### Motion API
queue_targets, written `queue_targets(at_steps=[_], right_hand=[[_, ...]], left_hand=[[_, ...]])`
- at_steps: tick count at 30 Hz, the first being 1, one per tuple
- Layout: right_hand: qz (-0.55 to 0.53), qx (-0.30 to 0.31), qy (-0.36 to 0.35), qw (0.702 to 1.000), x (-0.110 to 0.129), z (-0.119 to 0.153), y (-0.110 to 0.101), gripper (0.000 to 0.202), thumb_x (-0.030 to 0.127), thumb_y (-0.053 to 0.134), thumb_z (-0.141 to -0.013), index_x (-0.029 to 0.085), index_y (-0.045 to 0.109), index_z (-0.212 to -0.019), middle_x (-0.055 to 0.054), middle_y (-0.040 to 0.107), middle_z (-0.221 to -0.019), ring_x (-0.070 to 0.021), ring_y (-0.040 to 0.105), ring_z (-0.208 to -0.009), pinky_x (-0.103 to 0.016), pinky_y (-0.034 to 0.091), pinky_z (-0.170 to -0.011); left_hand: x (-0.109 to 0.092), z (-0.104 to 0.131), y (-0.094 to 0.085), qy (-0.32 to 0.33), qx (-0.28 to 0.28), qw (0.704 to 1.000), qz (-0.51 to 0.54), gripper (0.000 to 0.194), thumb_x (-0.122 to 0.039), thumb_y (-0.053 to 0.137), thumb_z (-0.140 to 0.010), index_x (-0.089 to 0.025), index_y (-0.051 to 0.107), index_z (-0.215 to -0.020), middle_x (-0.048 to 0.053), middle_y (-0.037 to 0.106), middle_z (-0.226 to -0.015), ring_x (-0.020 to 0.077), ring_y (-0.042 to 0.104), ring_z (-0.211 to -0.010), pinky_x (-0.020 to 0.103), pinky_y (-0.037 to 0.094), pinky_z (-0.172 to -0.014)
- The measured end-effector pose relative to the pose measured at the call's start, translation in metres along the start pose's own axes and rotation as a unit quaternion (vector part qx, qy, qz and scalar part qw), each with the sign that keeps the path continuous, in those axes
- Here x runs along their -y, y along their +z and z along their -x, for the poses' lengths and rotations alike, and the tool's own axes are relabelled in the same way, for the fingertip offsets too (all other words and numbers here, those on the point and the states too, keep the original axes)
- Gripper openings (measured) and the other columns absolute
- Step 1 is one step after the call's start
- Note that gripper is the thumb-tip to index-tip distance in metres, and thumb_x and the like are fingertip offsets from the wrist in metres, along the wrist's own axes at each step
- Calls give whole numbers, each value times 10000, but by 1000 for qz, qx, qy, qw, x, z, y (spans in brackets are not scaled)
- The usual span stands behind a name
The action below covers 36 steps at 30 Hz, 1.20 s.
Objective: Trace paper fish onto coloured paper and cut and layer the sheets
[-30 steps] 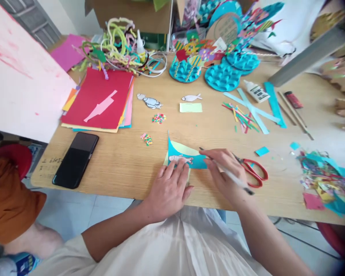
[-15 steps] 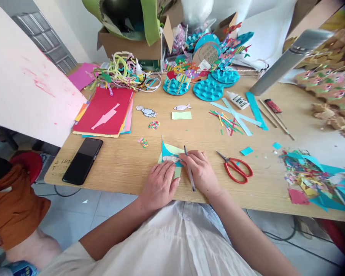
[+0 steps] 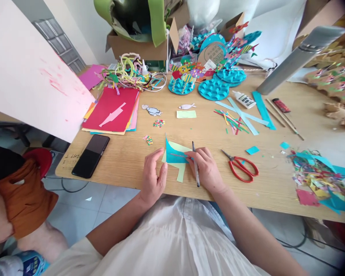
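In my right hand (image 3: 206, 168) a pen (image 3: 197, 178) lies across the fingers. Thumb and fingertips of that hand also pinch a paper fish cutout (image 3: 178, 155), which shows nearly edge-on above a blue paper piece (image 3: 174, 158). Beneath the blue piece lies light green paper (image 3: 180, 175). My left hand (image 3: 153, 174) is open at the left of these papers, palm turned inward, holding nothing. Red-handled scissors (image 3: 243, 168) rest on the table to the right of my right hand.
A phone (image 3: 90, 156) and a stack of coloured paper (image 3: 115, 109) lie at left. Fish cutouts (image 3: 186, 106), paper strips (image 3: 241, 115) and a glue bottle (image 3: 243, 99) are farther back. Paper scraps (image 3: 313, 172) are heaped at right. Another person's leg (image 3: 36, 191) shows at lower left.
My left hand has lifted off the fish cutout and moved left, opening. My right hand now has the cutout tilted up from the blue paper, the pen still in it.
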State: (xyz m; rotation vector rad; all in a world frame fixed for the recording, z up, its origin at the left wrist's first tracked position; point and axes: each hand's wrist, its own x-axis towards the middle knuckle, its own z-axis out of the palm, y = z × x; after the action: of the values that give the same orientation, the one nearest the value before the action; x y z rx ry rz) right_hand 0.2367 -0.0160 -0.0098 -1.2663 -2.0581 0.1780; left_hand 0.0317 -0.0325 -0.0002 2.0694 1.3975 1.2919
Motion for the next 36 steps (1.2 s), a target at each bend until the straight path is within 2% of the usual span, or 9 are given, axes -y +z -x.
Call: queue_targets(at_steps=[3,6,9,17,24,27,29,32,36], right_hand=[[-27,-58,4,998,-1,0,-2,160,160,502,-943,198,599,-1064,-72,619,-841,-221,532,-806,-376,472,-735],[-33,-130,36,990,-2,1,-4,165,158,533,-923,203,588,-1071,-66,622,-856,-217,570,-805,-376,483,-734],[-31,-172,69,982,-4,1,-5,179,163,544,-909,200,588,-1079,-66,626,-867,-219,602,-827,-373,497,-747],[-20,-191,72,979,-6,1,-5,197,109,535,-900,190,562,-1078,-44,609,-845,-176,612,-771,-331,511,-724],[-13,-206,81,975,-10,4,-2,220,116,516,-908,212,557,-1101,-26,602,-856,-164,620,-779,-311,512,-714],[-13,-209,93,973,-10,5,-2,222,122,517,-912,208,556,-1112,-36,592,-874,-168,610,-787,-318,511,-722],[-18,-208,100,973,-10,4,-3,218,121,508,-920,209,551,-1115,-41,579,-884,-170,604,-786,-322,512,-719],[-26,-208,101,972,-8,2,-4,222,103,489,-926,210,543,-1114,-45,566,-899,-171,597,-794,-325,510,-722],[-19,-218,107,970,-5,1,-3,234,85,481,-925,215,538,-1111,-38,556,-894,-166,577,-782,-315,495,-706]], left_hand=[[2,2,1,-21,-18,1000,3,349,-265,428,-993,-179,436,-1331,157,556,-1311,213,524,-1233,429,468,-1014],[4,2,3,-37,-28,999,5,336,-280,426,-994,-174,450,-1312,150,569,-1284,208,541,-1210,413,468,-1009],[5,2,5,-50,-46,998,14,312,-286,440,-989,-174,476,-1278,136,600,-1234,197,571,-1163,391,479,-987],[5,-1,6,-67,-60,996,16,271,-281,453,-983,-179,501,-1230,122,628,-1187,194,594,-1134,382,475,-975],[8,0,8,-89,-70,990,86,268,-279,494,-967,-203,526,-1222,107,633,-1181,198,596,-1127,366,447,-977],[8,-1,5,-104,-56,988,103,270,-269,506,-962,-207,526,-1224,100,633,-1185,195,595,-1121,358,435,-972],[7,-7,1,-103,-39,988,112,271,-262,516,-957,-212,528,-1222,93,639,-1176,192,596,-1108,350,435,-954],[6,-29,-1,-80,-8,990,120,265,-262,533,-945,-213,536,-1205,85,655,-1142,191,603,-1071,337,443,-904],[6,-69,11,-44,56,989,130,274,-262,567,-915,-190,544,-1178,90,669,-1103,185,609,-1006,329,450,-859]])
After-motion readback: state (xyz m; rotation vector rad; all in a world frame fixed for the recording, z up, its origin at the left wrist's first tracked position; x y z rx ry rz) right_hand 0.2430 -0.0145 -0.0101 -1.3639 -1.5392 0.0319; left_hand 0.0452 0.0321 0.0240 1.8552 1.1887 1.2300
